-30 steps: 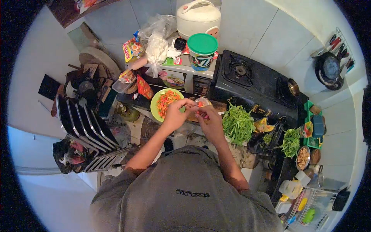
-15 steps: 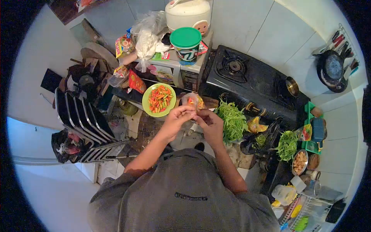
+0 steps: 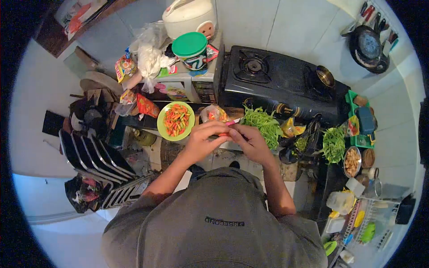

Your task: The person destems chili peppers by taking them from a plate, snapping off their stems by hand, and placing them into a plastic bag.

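Observation:
My left hand (image 3: 204, 142) is closed, with a small red chili (image 3: 223, 134) at its fingertips. Fingertip to fingertip with it, my right hand (image 3: 254, 144) is pinched closed; what it holds is too small to tell. A small pink object (image 3: 230, 123) shows just beyond the fingers, and I cannot tell whether a hand grips it. Behind my left hand lies a clear plastic bag of chilies (image 3: 213, 112). To its left is a green plate (image 3: 192, 121) full of red and green chilies (image 3: 176, 119). Leafy greens (image 3: 263, 126) lie beyond my right hand.
A black gas stove (image 3: 286, 80) stands behind the greens, with a small pan (image 3: 325, 76) on it. A green-lidded tub (image 3: 190, 44) and a rice cooker (image 3: 190, 18) are at the back. Stacked chairs (image 3: 96, 156) stand left; a dish rack (image 3: 362, 219) is at the right.
The view has shifted, so the stove and plate appear further left. My hands are still together, and a red chili and a pink object now show at the fingertips.

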Action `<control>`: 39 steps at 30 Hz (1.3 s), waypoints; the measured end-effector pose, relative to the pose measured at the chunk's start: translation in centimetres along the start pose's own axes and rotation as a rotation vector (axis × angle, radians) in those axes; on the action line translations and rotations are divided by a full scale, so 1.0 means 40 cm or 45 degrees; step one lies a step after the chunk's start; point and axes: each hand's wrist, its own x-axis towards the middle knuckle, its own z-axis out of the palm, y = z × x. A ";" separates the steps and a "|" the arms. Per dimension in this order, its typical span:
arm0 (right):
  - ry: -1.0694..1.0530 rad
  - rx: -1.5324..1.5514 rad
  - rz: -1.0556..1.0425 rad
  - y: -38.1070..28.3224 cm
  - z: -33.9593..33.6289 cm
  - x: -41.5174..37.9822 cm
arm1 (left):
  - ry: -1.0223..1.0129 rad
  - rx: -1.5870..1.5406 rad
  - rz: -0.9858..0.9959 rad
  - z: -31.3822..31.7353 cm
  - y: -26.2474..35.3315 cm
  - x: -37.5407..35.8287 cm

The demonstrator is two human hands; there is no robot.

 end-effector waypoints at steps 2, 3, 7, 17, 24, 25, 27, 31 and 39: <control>-0.022 0.039 0.061 -0.012 -0.004 -0.006 | -0.049 -0.074 0.015 -0.006 -0.014 -0.001; -0.051 0.090 0.115 -0.017 -0.005 -0.009 | -0.050 -0.082 0.017 -0.008 -0.017 -0.003; -0.024 0.237 0.147 -0.005 0.016 -0.019 | -0.072 -0.332 -0.126 -0.022 -0.013 -0.005; 0.182 0.443 0.105 -0.046 0.057 0.016 | 0.068 -0.772 -0.380 -0.063 -0.032 -0.034; 0.498 0.246 0.367 -0.004 0.045 -0.015 | 0.225 -0.652 -0.774 -0.031 -0.206 -0.078; 0.494 0.244 0.373 0.021 0.035 -0.033 | 0.229 -0.491 -0.765 -0.013 -0.266 -0.097; 0.676 0.126 0.412 0.088 0.001 -0.079 | 0.228 -0.334 -0.755 0.025 -0.369 -0.136; 0.899 0.287 0.589 0.161 -0.077 -0.163 | 0.330 -0.446 -1.034 0.097 -0.510 -0.178; 1.239 0.052 0.691 0.389 -0.207 -0.371 | 0.524 -0.722 -1.017 0.182 -0.650 -0.140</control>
